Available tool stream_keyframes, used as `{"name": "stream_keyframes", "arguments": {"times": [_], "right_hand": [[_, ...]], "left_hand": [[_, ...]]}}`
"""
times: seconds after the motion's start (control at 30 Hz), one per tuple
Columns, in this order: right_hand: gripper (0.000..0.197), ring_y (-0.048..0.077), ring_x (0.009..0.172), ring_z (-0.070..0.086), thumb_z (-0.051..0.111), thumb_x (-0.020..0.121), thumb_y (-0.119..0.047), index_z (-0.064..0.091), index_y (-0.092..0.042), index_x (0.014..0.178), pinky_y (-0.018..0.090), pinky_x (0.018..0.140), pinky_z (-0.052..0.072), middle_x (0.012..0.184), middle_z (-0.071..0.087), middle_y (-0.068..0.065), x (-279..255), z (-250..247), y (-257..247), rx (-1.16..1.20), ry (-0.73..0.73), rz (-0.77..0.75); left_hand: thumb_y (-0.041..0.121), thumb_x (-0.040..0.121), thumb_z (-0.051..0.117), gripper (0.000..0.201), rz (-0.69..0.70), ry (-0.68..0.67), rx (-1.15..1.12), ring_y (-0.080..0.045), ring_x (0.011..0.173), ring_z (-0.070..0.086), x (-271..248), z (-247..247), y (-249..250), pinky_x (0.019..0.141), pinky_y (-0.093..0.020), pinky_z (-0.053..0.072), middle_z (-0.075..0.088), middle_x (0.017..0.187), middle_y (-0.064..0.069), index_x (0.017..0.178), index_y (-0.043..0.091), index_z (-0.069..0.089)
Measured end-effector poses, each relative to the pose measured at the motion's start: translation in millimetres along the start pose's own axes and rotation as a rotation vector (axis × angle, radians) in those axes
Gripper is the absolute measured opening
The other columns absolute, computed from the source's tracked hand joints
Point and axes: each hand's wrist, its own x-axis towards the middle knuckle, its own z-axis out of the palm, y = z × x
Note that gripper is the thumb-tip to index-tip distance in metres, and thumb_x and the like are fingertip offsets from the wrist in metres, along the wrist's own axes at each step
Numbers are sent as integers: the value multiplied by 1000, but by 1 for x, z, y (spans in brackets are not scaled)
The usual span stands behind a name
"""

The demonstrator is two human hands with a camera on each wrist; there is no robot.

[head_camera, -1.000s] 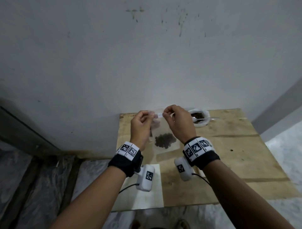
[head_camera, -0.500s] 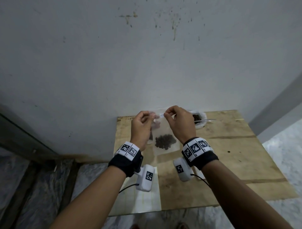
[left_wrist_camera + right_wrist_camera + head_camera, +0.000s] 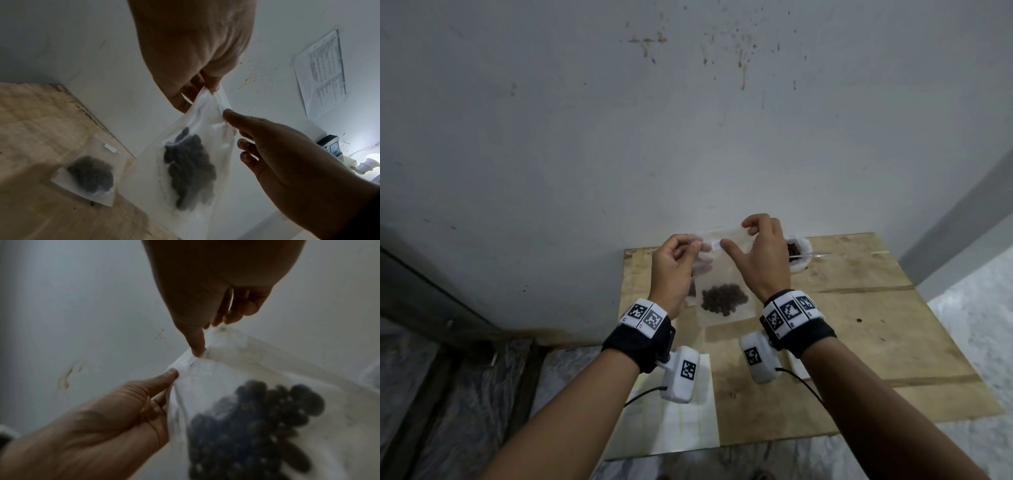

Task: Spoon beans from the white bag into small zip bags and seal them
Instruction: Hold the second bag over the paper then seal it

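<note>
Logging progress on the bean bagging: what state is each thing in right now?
Clear small zip bag: held up, dark beans inside.
Left hand: pinches its top strip.
Right hand: fingers on the strip.
Second clear zip bag: filled, lying on the wooden board.
White bag: open, metal spoon across it.

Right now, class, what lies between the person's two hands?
The zip bag's top strip spans the gap between the left hand and right hand, beans hanging below. The head view shows it best.

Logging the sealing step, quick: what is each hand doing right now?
Left hand: pinches the top left corner of the zip bag of beans.
Right hand: thumb and fingertips spread along the bag's top strip; a firm pinch cannot be told.
</note>
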Motion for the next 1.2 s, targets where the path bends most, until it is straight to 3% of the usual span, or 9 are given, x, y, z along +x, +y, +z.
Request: {"name": "stream_keyframes", "arguments": {"times": [0.1, 0.23, 0.33, 0.43, 0.53, 0.7, 0.93, 1.1, 1.2], "right_hand": [[58, 7, 94, 50, 81, 78, -39, 54, -14, 122, 19, 79, 39, 108, 53, -4, 3, 1, 3, 144, -50, 133], [38, 12, 67, 56, 79, 81, -38, 63, -3, 85, 35, 66, 47, 72, 64, 2, 3, -1, 7, 454, -181, 273], [23, 11, 65, 58, 79, 84, -26, 62, -14, 74, 29, 65, 49, 67, 65, 0, -1, -4, 3, 622, -235, 285], [18, 6, 66, 62, 77, 85, -23, 67, -10, 80, 21, 66, 48, 70, 68, -5, -4, -4, 1, 622, -258, 246], [21, -6, 60, 55, 78, 84, -27, 69, -9, 89, 10, 61, 42, 68, 64, -12, -5, 1, 3, 459, -173, 172], [20, -5, 67, 59, 77, 84, -31, 69, -14, 90, 9, 63, 42, 78, 68, -10, -9, 12, 3, 332, -78, 142], [20, 0, 71, 60, 77, 84, -30, 63, -16, 87, 16, 68, 46, 79, 66, -9, -17, 24, -5, 419, -91, 128], [19, 8, 82, 67, 77, 85, -30, 65, -17, 91, 19, 73, 51, 86, 70, -7, -25, 36, -9, 310, -67, 126], [14, 13, 84, 68, 75, 87, -25, 65, -16, 93, 26, 78, 56, 88, 70, -2, -33, 45, -1, 355, -94, 198]], "left_hand": [[9, 99, 58, 9, -10, 9, -17, -25, 85, 72, 2, 0, -2, 79, -40, 60, 75, 98, -13, 104, 4, 63], [12, 96, 64, 11, -37, 13, -66, -24, 84, 72, 3, -1, -2, 83, -42, 58, 75, 97, -13, 103, 5, 65], [13, 85, 77, 22, -32, -20, -61, -24, 81, 69, 2, -1, 1, 82, -40, 58, 74, 92, -13, 100, 2, 67], [8, 82, 79, 20, -5, -11, -25, -20, 76, 67, 2, -1, 2, 75, -32, 57, 72, 87, -9, 97, 2, 68], [7, 84, 77, 16, 9, -11, -18, -21, 76, 67, 3, -4, 1, 76, -33, 58, 72, 88, -12, 97, 3, 68], [8, 85, 76, 13, 18, 0, 24, -19, 77, 68, 6, -11, -2, 78, -35, 59, 73, 89, -9, 97, 8, 71], [11, 86, 76, 14, 26, -31, 37, -18, 74, 68, 9, -26, -2, 73, -28, 56, 73, 90, -8, 99, 9, 71], [9, 86, 75, 12, 23, -32, 48, -18, 76, 70, 10, -39, -9, 72, -27, 58, 74, 92, -8, 98, 8, 71], [7, 86, 74, 12, -15, -29, 48, -13, 79, 69, 9, -44, -20, 73, -26, 58, 73, 93, -7, 98, 8, 71]]}}
